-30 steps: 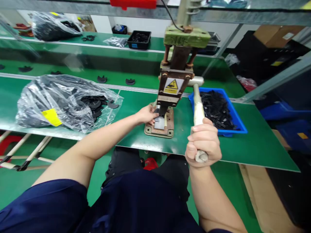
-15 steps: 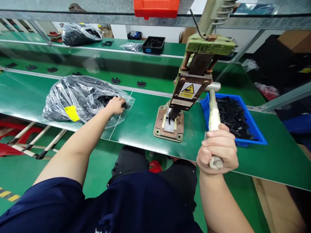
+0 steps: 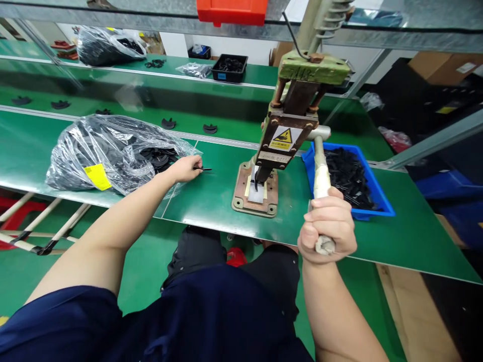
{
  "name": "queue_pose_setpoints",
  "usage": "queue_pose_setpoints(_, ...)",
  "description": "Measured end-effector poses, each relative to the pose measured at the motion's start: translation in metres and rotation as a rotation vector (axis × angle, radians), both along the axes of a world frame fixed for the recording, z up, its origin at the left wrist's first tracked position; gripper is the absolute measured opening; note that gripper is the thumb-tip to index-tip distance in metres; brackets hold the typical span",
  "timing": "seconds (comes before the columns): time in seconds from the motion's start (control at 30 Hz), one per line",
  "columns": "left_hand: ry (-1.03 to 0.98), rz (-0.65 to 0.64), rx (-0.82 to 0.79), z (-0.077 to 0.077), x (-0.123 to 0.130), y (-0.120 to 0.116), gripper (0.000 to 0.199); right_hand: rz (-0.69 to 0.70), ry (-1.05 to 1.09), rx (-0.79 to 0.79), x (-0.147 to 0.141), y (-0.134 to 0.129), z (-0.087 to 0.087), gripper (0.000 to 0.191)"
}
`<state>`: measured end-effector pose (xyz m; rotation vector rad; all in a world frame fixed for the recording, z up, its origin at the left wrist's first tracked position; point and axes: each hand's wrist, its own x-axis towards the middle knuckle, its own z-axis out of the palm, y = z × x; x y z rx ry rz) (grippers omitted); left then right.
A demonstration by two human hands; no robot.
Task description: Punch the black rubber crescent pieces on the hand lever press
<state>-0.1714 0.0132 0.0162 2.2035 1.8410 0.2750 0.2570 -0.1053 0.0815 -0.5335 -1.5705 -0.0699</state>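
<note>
My left hand (image 3: 189,168) pinches a thin black part (image 3: 204,169) just right of the mouth of a clear plastic bag (image 3: 109,146). Curved black parts (image 3: 160,158) fill the bag, which bears a yellow label. Wrapped around the taped lever (image 3: 321,176) of a hand press is my right hand (image 3: 328,226). The press (image 3: 290,125) carries a warning sticker and stands on a bolted base plate (image 3: 239,196). Under its ram, a small metal plate (image 3: 256,192) lies on the base.
Right of the press sits a blue bin (image 3: 383,193) heaped with black parts. Several curved black pieces (image 3: 210,128) lie along the green strip behind. Farther back are a black tray (image 3: 230,69) and another bag (image 3: 109,46). A red bin (image 3: 232,11) hangs overhead.
My left hand has moved out of the bag's mouth to the right with the black part between its fingers. My right hand stays on the lever. The view has shifted slightly.
</note>
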Motion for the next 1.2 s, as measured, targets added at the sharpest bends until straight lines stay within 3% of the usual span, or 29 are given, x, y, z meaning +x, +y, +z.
queue_pose_setpoints(0.1,-0.071,-0.187,0.074,0.004,0.035,-0.010,0.021,0.007,0.010,0.006,0.000,0.000,-0.001,0.024)
queue_pose_setpoints(0.2,-0.199,-0.248,0.042,-0.005,0.071,-0.019,0.022,0.016,0.015,-0.005,0.000,-0.001,-0.001,0.023)
queue_pose_setpoints(0.37,-0.698,0.002,-0.083,-0.030,0.116,-0.025,0.025,0.005,0.006,-0.018,0.000,-0.003,-0.001,0.024)
queue_pose_setpoints(0.5,-1.017,0.139,-0.175,-0.023,0.132,-0.020,0.034,0.000,0.007,-0.021,0.000,-0.003,-0.001,0.023)
queue_pose_setpoints(0.67,-1.058,0.079,-0.314,-0.002,0.150,-0.013,0.037,-0.003,0.029,-0.010,-0.002,-0.002,-0.001,0.022)
queue_pose_setpoints(1.0,-1.018,0.010,-0.301,-0.023,0.165,0.002,0.031,-0.035,0.022,-0.016,-0.004,-0.003,0.001,0.024)
queue_pose_setpoints(1.2,-1.050,-0.006,-0.393,-0.012,0.164,0.001,0.033,-0.025,0.049,0.007,-0.005,0.000,-0.001,0.020)
